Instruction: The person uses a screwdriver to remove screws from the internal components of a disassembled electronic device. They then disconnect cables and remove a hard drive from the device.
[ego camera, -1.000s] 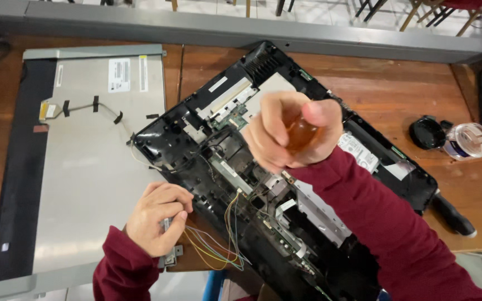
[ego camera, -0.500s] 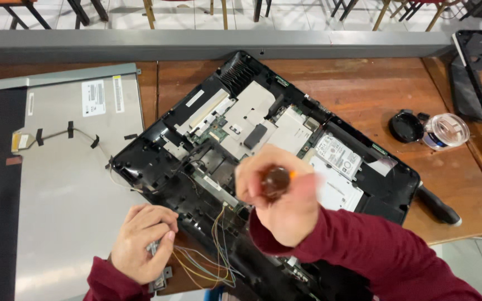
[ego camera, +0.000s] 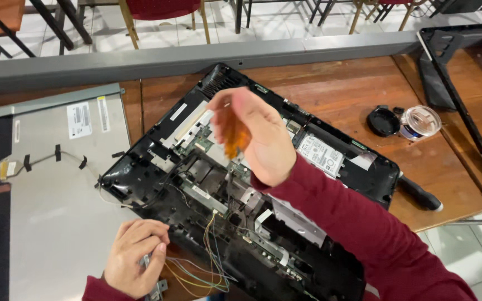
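Observation:
An opened black computer chassis (ego camera: 140,173) lies diagonally on the wooden table, its circuit boards and a hard drive (ego camera: 322,154) exposed. My right hand (ego camera: 255,136) is raised over the middle of the chassis, gripping a screwdriver with an amber handle (ego camera: 234,139); its shaft points down at the boards. My left hand (ego camera: 135,256) rests at the chassis's near left corner, fingers closed on a small grey metal part next to a bundle of coloured wires (ego camera: 210,267).
A grey display panel (ego camera: 51,223) with a ribbon cable lies flat on the left. At the right stand a black lid (ego camera: 383,121) and a small clear container (ego camera: 419,122), with a black frame (ego camera: 464,72) beyond. A black-handled tool (ego camera: 419,195) lies by the chassis's right corner.
My right hand with the screwdriver has lifted and swung back toward the far side of the chassis. My left hand has stayed at the near left corner. The camera has tilted slightly.

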